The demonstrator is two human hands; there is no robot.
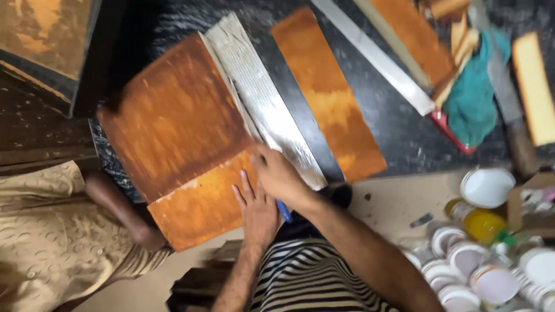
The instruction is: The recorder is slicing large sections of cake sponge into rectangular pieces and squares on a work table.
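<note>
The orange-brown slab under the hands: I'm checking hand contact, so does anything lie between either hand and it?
Nothing visible does. The left hand lies flat on the orange-brown slab; the right hand rests at its edge beside the silver strip.

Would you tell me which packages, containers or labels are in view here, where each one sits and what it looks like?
Yellow jar: lower right, round, with a green part at its base.
White round tubs: clustered in the bottom right corner, pale lids.
White round lid: just above the yellow jar.
Cardboard box: right edge, brown, open.
No screen or sign shows.
</note>
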